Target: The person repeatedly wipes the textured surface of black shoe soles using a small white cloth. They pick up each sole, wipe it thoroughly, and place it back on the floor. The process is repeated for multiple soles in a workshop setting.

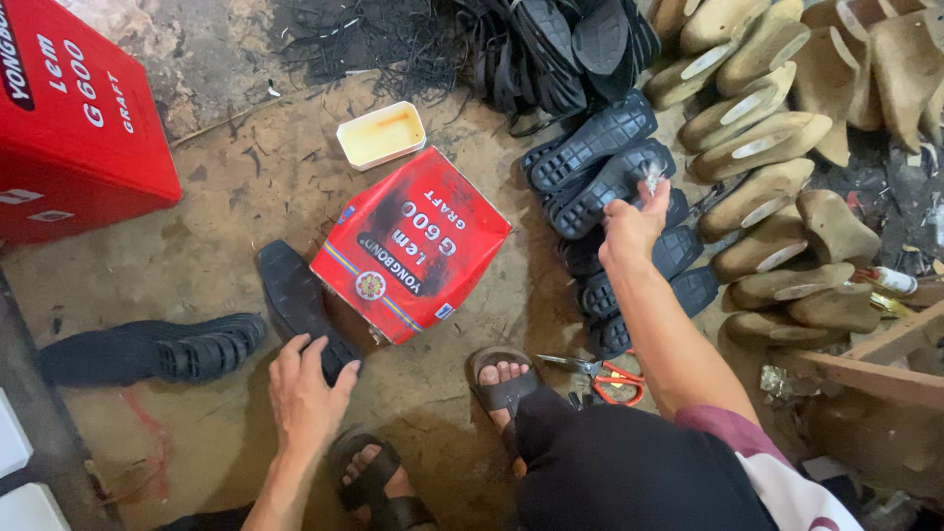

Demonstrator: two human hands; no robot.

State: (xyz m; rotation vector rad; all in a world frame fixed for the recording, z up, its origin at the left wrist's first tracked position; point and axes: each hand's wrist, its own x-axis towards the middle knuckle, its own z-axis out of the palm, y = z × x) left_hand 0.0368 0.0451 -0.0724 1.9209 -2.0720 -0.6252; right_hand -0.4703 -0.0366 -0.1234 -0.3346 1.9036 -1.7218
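Black rubbery shoe sole, flat and smooth, lies on the dusty floor under my left hand, fingers spread loosely on its end. Right hand pinches a small shiny tool, can't tell what, over treaded black soles. Red can sits between.

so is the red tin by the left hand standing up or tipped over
Tipped over. The red tin lies on its side on the floor, broad printed face up, print running aslant, beside the black sole that the left hand touches.
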